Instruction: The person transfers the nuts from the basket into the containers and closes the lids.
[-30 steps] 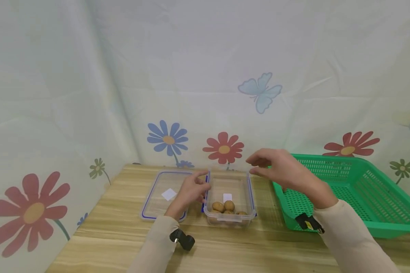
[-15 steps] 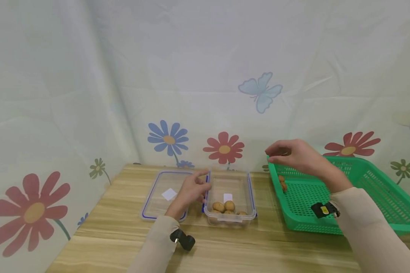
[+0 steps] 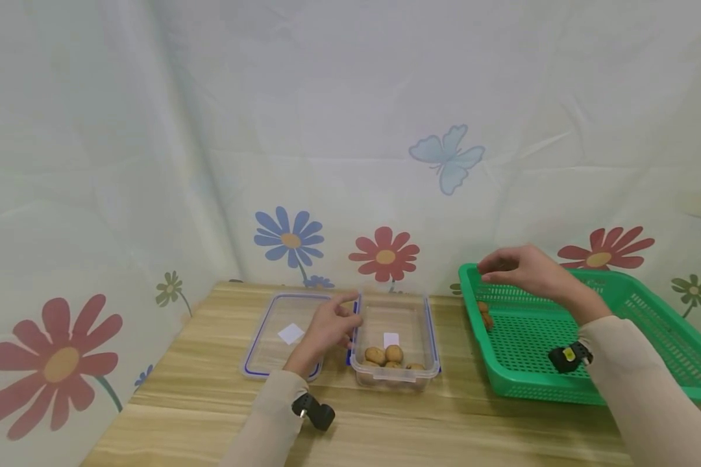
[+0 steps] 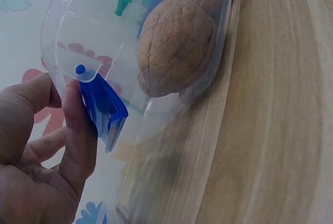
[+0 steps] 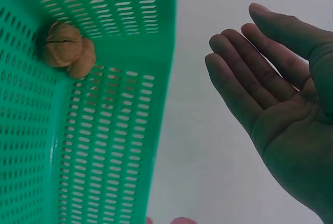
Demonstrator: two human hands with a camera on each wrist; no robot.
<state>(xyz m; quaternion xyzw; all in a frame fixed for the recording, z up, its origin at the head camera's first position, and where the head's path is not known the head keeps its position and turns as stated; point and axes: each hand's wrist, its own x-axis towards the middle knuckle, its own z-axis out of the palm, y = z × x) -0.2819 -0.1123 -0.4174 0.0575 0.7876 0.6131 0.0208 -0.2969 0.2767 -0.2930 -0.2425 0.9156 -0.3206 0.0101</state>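
My left hand (image 3: 330, 323) is at the left side of a clear plastic box (image 3: 405, 318). In the left wrist view, its loosely bent fingers (image 4: 78, 146) touch the box near a hanging blue clip (image 4: 101, 107); no grip shows. Several walnuts (image 3: 375, 355) lie at the near end of the box, seen close in the left wrist view. Over the far left part of a green basket (image 3: 487, 353), my right hand (image 3: 531, 271) hovers with nothing in it. The right wrist view shows its fingers apart from the basket wall. Walnuts (image 5: 62, 47) lie together in a basket corner.
Left of the box lies a clear lid (image 3: 263, 337) with a blue seal, partly behind my left hand. White paper squares (image 3: 291, 333) show at the lid and the box. The wooden table (image 3: 210, 402) meets a flower-printed wall sheet (image 3: 339, 143) at the back.
My right hand has moved right, from beside the box to over the basket, rising and then dipping slightly. Walnuts in the basket have come into fuller view. My left hand stays at the box.
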